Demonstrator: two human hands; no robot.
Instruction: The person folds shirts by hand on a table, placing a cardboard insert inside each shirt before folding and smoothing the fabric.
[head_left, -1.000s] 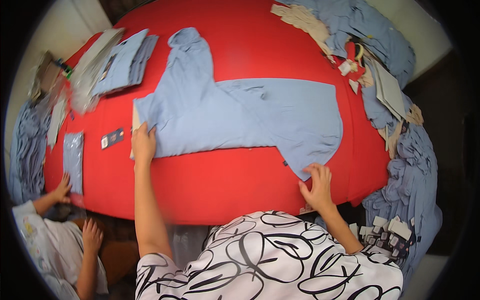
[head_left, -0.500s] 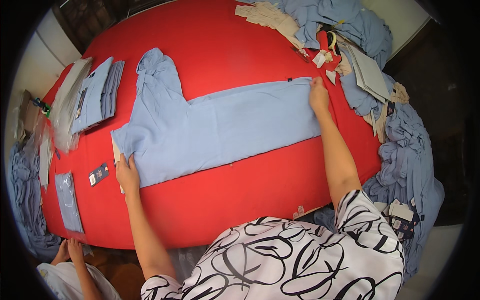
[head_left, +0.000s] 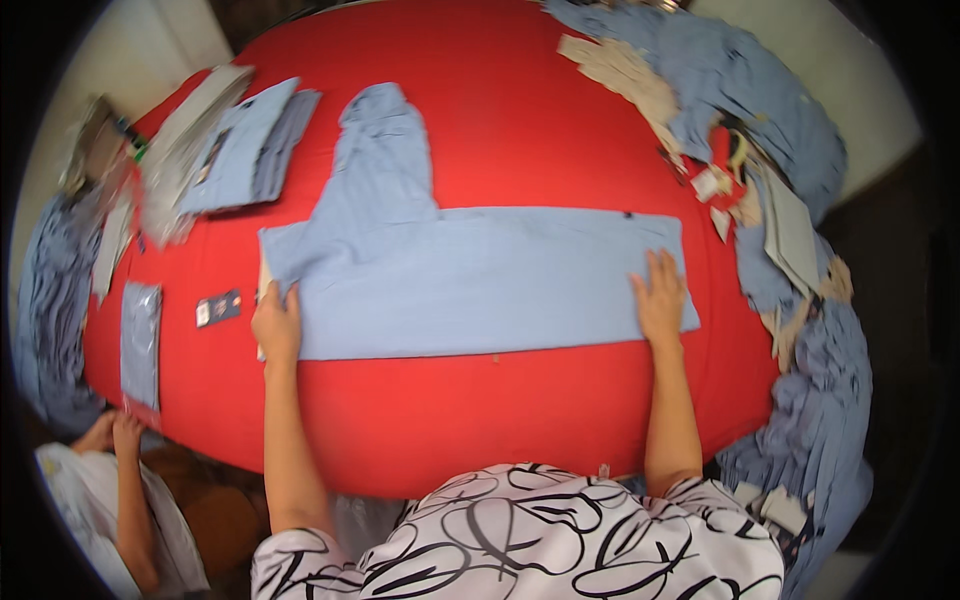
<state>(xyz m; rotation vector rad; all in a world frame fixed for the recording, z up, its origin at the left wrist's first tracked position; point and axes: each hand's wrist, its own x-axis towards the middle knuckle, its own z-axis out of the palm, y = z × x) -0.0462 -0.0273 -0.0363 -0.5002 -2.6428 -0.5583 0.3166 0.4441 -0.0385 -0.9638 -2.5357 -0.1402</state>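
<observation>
A light blue shirt lies folded lengthwise across the red-covered table, one sleeve stretching away from me near its left end. A cream strip, perhaps a card, shows along that left edge. My left hand is there, fingers and thumb closed on the shirt's near left corner. Over at the right end, my right hand lies flat on the cloth, fingers spread. Left of the shirt is a dark hang tag. A small dark label sits on the far edge of the shirt, toward its right end.
Folded blue shirts and clear plastic bags lie at the far left. Nearer stands a bagged shirt. Blue garments heap along the right, with grey boards among them. Another person's hands are at the lower left.
My right hand has let go of the shirt's far right corner, moved nearer and now lies flat on the cloth. The shirt lies straighter. My left hand stays at the left end. The view has shifted.
</observation>
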